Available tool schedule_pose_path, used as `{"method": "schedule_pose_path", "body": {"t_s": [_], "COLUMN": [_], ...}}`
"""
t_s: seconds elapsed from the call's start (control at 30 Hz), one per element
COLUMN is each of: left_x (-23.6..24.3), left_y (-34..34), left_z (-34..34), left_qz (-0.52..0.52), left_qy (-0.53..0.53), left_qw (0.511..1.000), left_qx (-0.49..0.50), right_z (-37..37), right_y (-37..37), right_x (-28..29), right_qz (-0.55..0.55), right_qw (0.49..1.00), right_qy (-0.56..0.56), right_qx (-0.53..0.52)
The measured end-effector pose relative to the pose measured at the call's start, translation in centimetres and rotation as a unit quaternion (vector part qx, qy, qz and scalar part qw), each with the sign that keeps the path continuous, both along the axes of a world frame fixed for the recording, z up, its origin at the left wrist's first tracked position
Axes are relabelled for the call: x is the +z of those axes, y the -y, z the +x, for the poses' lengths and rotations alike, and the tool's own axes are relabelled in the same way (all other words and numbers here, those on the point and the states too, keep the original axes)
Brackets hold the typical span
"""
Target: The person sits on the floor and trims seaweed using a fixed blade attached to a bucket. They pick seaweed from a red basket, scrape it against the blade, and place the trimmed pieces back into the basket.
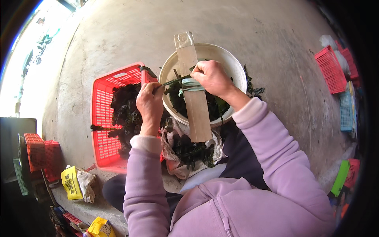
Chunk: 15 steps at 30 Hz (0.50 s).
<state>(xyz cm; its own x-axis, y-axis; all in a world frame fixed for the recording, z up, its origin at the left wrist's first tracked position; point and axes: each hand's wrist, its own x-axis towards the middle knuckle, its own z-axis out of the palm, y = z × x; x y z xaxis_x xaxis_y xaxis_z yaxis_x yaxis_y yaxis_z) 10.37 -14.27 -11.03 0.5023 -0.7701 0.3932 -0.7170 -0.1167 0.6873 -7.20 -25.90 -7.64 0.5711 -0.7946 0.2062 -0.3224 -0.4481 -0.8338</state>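
Dark green strip in the pinch of left hand and right hand, over a white bucket

At twelve o'clock a matt, wooden-looking board crosses a smooth plastic tub, at nine glossy leaves lie in a plastic basket, and the concrete floor looks matt.

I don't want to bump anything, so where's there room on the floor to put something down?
Bare floor lies beyond the white tub, and right of the dark leaves beside it, up to the red crate. Crowded: around the left hand, between the red basket and tub.
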Motion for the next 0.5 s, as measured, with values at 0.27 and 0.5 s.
{"method": "schedule_pose_path", "body": {"t_s": [0.27, 0.5], "left_x": [-4.2, 2.2], "left_y": [2.2, -4.5], "left_z": [-2.3, -7.0], "left_qz": [0.136, -0.014], "left_qy": [-0.06, -0.301], "left_qw": [0.988, 0.94], "left_qx": [0.036, -0.16], "right_z": [-0.9, -4.3], "right_y": [0.4, -4.2], "right_x": [-2.3, 4.4], "right_qz": [0.286, 0.504], "right_qw": [0.952, 0.79], "right_qy": [0.083, 0.342], "right_qx": [-0.067, 0.069]}}
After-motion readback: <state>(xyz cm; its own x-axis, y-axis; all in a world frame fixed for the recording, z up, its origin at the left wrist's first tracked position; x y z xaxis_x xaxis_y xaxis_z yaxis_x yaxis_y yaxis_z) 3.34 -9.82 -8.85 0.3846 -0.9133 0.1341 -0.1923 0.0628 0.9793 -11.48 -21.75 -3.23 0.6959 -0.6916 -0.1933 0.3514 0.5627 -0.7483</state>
